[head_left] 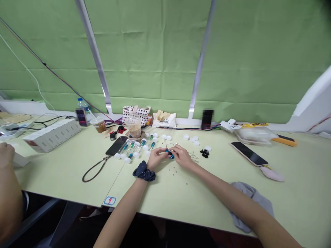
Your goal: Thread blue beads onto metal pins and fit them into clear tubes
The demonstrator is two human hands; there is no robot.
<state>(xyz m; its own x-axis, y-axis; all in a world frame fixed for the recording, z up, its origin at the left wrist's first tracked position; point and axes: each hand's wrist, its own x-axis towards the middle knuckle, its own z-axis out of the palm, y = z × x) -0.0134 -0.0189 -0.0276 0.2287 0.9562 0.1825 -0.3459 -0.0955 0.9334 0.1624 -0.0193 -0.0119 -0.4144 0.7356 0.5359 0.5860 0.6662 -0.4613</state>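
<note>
While your left hand [157, 159] and right hand [182, 157] meet over the middle of the desk, the fingers of both are pressed together in a pinch on a small blue piece [170, 154], which sits between the fingertips, about level with both hands, so you can't tell which is nearer. A thin metal pin [165, 144] rises from it, long axis close to upright, slightly tilted. More thin wires [193, 157] lie just past your right hand. Left of your hands, clear tubes [131, 148] with blue parts lie side by side, white caps [136, 154] at their near ends. To the right sit more white caps [186, 137] and a small heap of black pieces [204, 153], with tiny dark beads [172, 170] just below your hands. A dark dotted scrunchie [144, 173] circles your left wrist. One phone [116, 145] lies beside the tubes, another phone [249, 154] further right. A co-worker's hand [6, 154] rests at far left. Writing on the tote bag [164, 120] is too small to read; a sticker [110, 201] at the desk edge shows a red lightning bolt
</note>
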